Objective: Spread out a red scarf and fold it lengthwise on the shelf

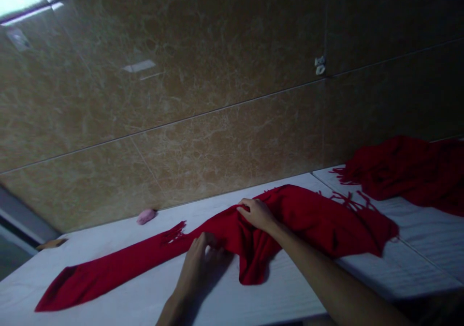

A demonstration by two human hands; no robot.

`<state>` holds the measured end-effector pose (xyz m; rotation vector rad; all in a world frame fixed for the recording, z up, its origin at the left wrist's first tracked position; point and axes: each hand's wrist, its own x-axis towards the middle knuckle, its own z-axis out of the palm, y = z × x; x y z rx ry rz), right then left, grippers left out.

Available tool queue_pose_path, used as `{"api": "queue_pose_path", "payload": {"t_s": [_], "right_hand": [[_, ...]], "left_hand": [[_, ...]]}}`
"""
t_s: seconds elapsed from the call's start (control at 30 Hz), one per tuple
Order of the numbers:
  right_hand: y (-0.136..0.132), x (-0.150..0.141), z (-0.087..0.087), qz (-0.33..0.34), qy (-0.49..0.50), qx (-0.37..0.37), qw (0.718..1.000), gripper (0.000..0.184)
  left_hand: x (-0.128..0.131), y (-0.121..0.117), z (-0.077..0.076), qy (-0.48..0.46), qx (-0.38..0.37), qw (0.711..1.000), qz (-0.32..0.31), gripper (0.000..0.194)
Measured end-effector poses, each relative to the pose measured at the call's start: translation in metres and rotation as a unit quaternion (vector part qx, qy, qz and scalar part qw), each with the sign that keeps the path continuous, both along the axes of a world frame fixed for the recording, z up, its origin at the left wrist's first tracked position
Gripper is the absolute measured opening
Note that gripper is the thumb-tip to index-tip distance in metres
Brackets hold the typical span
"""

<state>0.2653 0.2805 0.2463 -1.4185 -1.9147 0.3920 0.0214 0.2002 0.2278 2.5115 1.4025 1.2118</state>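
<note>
A long red scarf [311,219] with fringed ends lies stretched across the white table [145,297]. My right hand [258,214] rests on top of its bunched middle, fingers curled and pinching the cloth. My left hand [197,263] is just in front, fingers closed on the scarf's near edge where it meets the thin left stretch [108,270].
More red fringed cloth [409,171] is heaped at the far right on an adjoining white table. A small pink object [146,215] sits against the brown tiled wall [217,98]. A brownish item [52,243] lies at the table's far left edge.
</note>
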Motion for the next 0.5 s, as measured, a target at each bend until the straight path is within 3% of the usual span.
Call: {"api": "queue_pose_path", "payload": {"t_s": [0.13, 0.37, 0.5], "right_hand": [[-0.002, -0.005, -0.002, 0.012, -0.001, 0.001, 1.0, 0.017], [0.01, 0.006, -0.007, -0.017, 0.034, 0.009, 0.999, 0.017], [0.019, 0.012, -0.01, -0.035, 0.051, 0.005, 0.998, 0.017]], "left_hand": [[-0.01, 0.009, -0.009, 0.004, 0.07, 0.997, -0.039, 0.014], [-0.013, 0.002, 0.002, -0.029, 0.038, 0.997, -0.067, 0.018], [-0.018, 0.004, 0.001, -0.082, 0.027, 0.996, -0.028, 0.021]]}}
